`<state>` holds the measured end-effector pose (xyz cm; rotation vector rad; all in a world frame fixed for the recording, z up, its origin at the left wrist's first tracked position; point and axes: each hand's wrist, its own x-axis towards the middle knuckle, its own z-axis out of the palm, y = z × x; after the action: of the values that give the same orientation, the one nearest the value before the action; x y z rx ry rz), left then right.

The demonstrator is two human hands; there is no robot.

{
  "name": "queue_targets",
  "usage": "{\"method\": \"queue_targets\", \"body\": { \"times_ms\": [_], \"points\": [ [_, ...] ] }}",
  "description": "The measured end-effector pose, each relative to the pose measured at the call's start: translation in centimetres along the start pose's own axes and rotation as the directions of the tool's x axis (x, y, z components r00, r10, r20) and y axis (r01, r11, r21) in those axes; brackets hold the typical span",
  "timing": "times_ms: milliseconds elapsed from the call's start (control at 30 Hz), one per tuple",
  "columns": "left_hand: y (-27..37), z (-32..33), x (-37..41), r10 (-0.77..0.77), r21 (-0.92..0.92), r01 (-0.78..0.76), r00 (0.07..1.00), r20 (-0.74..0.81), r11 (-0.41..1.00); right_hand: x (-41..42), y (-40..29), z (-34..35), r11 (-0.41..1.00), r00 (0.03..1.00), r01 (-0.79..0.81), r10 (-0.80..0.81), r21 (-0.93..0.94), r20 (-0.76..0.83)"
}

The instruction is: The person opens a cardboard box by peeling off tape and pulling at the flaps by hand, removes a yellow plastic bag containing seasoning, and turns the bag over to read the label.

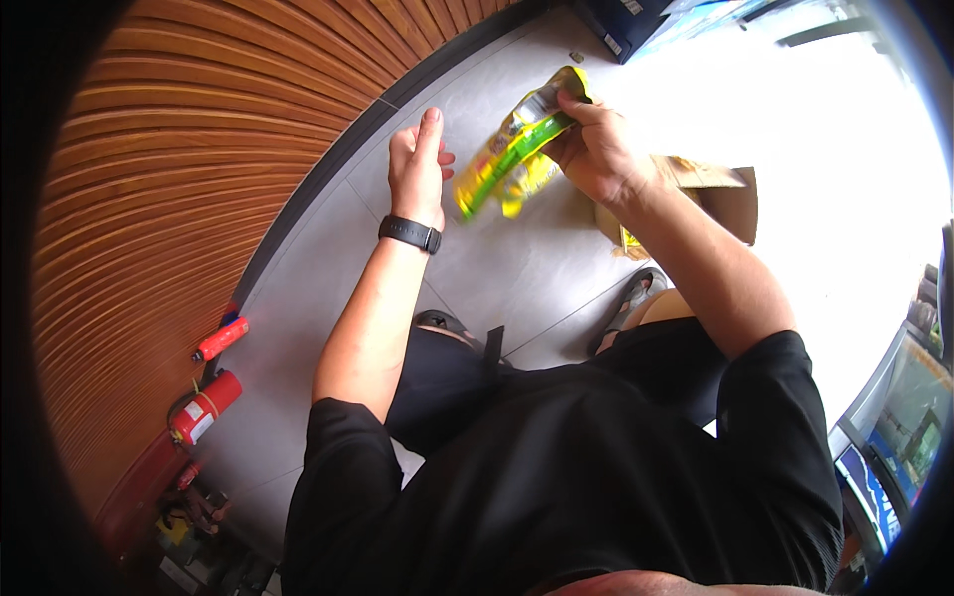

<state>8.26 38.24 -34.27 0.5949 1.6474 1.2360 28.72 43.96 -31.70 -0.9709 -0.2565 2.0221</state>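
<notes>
My right hand (600, 141) grips the top edge of a yellow and green plastic snack packet (514, 149), which hangs down to the left, its lower end blurred. Another yellow piece of packaging (531, 182) shows just under it; whether it is a separate packet I cannot tell. My left hand (419, 167), with a black watch band at the wrist, is raised to the left of the packet, thumb up and fingers partly curled, touching nothing. An open cardboard box (727, 201) stands on the floor beyond my right forearm, with some yellow packaging visible inside.
Grey floor tiles (514, 261) lie before me, with a curved wooden slatted wall (246, 112) on the left. Red fire extinguishers (205, 408) stand beside that wall. A dark box (622, 30) is at the top, and a small scrap (576, 56) lies near it. Glare washes out the right side.
</notes>
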Motion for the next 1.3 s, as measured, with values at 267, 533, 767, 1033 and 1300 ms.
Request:
{"method": "queue_targets", "body": {
  "times_ms": [267, 533, 767, 1033, 1300],
  "points": [
    [0.2, 2.0, -1.8, -0.518, -0.159, 0.700, 0.643, 0.564, 0.696, 1.1, -0.4, -0.5, 0.981, 0.993, 0.105, -0.112, 0.166, 0.031],
    [0.2, 2.5, -1.4, -0.065, -0.548, 0.435, 0.821, 0.568, 0.715, -0.2, -0.3, 0.9, 0.988, 0.997, 0.023, -0.012, 0.152, -0.073],
    [-1.1, 0.9, 0.1, 0.033, -0.614, 0.288, 0.889, 0.457, 0.734, -0.5, 0.5, 0.7, 0.993, 0.995, -0.092, 0.094, 0.070, -0.035],
    [-0.1, 0.5, 0.4, 0.066, -0.553, 0.222, 0.890, 0.452, 0.803, 0.1, 0.0, -1.2, 0.950, 0.979, -0.163, 0.123, -0.265, -0.161],
    [-0.6, -0.5, 1.2, 0.126, -0.434, 0.090, 0.887, 0.444, 0.896, 0.6, -0.2, -2.0, 0.941, 0.988, -0.151, 0.134, -0.302, -0.075]
  ]
}}
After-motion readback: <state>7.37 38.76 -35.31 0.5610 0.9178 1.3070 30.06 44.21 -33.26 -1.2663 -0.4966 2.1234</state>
